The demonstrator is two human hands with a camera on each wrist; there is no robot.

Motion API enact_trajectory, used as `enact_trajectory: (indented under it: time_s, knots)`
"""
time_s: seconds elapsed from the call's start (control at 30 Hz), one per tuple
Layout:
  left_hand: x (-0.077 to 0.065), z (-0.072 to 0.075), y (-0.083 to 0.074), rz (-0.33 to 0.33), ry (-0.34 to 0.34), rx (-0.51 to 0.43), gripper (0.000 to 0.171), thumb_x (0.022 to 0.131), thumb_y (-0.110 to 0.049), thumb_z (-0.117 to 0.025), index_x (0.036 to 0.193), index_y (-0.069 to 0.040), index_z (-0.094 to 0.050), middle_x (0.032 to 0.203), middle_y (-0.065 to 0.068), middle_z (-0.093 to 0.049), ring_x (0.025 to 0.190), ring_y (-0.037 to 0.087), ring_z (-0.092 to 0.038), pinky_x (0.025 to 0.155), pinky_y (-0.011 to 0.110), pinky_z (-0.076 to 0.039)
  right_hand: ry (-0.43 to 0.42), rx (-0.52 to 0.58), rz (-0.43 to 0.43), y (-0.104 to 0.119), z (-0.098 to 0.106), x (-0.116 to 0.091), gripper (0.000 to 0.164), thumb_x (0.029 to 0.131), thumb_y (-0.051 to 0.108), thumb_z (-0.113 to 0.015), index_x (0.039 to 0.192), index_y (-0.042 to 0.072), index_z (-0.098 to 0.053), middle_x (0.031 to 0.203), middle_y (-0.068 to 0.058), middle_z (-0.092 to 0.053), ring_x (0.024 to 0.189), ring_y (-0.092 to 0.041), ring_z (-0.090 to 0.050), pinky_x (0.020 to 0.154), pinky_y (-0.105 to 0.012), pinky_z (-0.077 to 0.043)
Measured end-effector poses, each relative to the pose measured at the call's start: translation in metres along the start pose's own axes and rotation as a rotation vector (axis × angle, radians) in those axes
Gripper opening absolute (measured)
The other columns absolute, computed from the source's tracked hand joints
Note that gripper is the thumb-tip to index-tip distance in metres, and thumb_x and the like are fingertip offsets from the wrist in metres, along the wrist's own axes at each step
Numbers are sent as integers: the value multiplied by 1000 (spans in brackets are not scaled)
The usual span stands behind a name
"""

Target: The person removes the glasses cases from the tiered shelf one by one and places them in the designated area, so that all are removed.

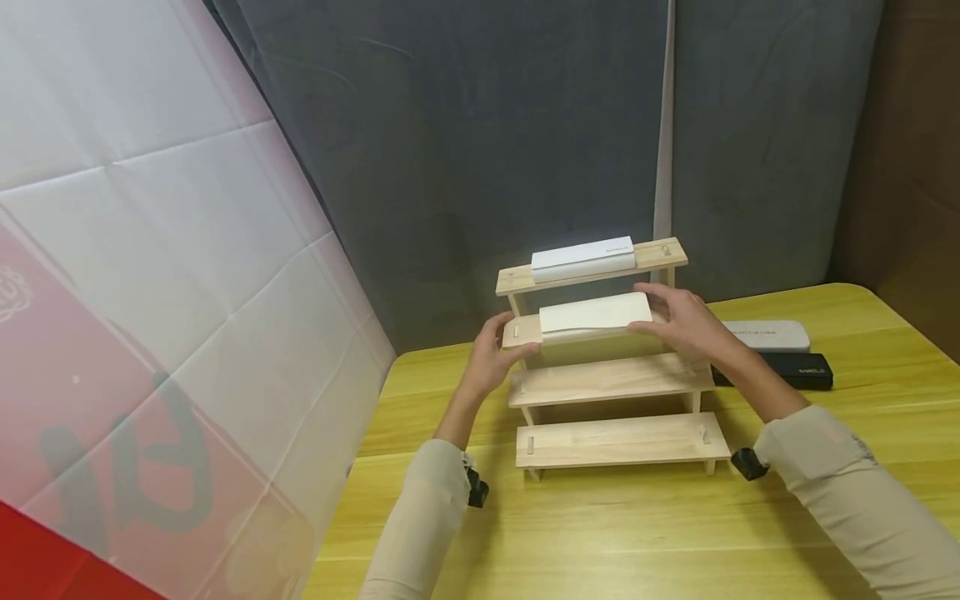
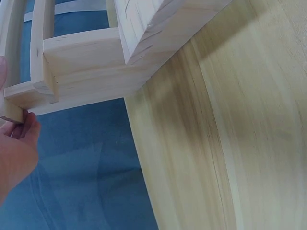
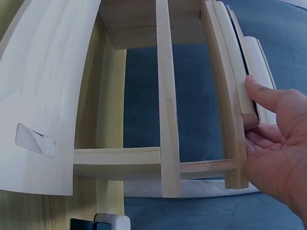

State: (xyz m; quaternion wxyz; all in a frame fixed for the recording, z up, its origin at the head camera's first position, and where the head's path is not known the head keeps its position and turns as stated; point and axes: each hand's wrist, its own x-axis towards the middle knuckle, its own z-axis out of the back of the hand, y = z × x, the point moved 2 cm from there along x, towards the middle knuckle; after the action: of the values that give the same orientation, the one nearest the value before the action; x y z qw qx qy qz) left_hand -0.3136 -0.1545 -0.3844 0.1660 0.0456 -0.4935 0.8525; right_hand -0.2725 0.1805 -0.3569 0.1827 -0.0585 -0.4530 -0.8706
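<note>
A wooden tiered display stand (image 1: 615, 379) holds a white glasses case (image 1: 596, 312) on its second shelf from the top. My right hand (image 1: 678, 319) grips this case by its right end, thumb on the front. In the right wrist view, the thumb of my right hand (image 3: 283, 127) presses the glasses case (image 3: 237, 67) while the other fingers curl behind it. My left hand (image 1: 491, 358) pinches the left end of the same shelf, thumb in front and fingers behind. In the left wrist view, my left hand (image 2: 17, 155) is partly cut off by the frame edge.
Another white glasses case (image 1: 583, 259) lies on the top shelf. Right of the stand, a white case (image 1: 772, 335) and a black case (image 1: 798, 370) lie on the yellow wooden table (image 1: 600, 533). Grey curtains (image 1: 465, 150) hang behind; a white printed sheet (image 1: 172, 233) stands at left.
</note>
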Motion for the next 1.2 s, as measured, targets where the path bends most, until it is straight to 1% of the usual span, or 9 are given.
enact_trajectory:
  time_s: [0.17,0.27,0.4,0.57,0.77,0.9,1.2]
  knots:
    - [0,0,1,7,2,3,86,93,-30,-86,161,-4,-40,166,12,-40,157,29,-31,129,41,-29,-28,0,0,-1,-2,2,74,101,23,-77,159,-4,-41,160,-32,-42,146,-51,-42,119,-64,-38]
    - [1,0,1,8,2,7,86,93,-30,-86,160,-3,-40,166,13,-40,157,30,-31,129,42,-29,-44,-1,-5,-2,-3,2,72,100,22,-79,158,-3,-44,159,-32,-43,146,-51,-42,119,-65,-37]
    - [1,0,2,6,1,11,86,93,-29,-86,160,-3,-40,166,14,-40,157,31,-32,128,44,-29,-59,10,-7,-3,-3,3,71,98,19,-80,156,-4,-46,158,-32,-45,145,-50,-44,118,-63,-39]
    - [1,0,2,8,5,14,86,93,-30,-86,161,-3,-40,167,14,-39,157,32,-31,129,44,-29,-46,33,-18,-2,-3,2,72,99,19,-79,157,-5,-44,159,-32,-43,145,-49,-44,118,-60,-41]
    - [2,0,2,-2,5,7,86,93,-29,-86,160,-2,-40,166,15,-39,157,31,-32,129,44,-29,-10,38,-27,0,-1,0,74,101,21,-77,160,-4,-40,163,-32,-37,147,-50,-40,118,-61,-40]
    - [2,0,1,-10,3,6,86,92,-28,-87,160,-1,-41,165,16,-40,156,32,-34,128,44,-30,2,37,-21,1,1,0,74,102,19,-76,161,-4,-38,163,-32,-37,147,-50,-40,119,-61,-40]
    - [2,-1,1,-12,8,14,85,93,-29,-86,160,-2,-40,165,16,-39,156,33,-33,128,46,-31,-38,23,-15,1,1,-1,72,99,17,-79,158,-5,-43,160,-32,-42,144,-50,-45,117,-62,-42]
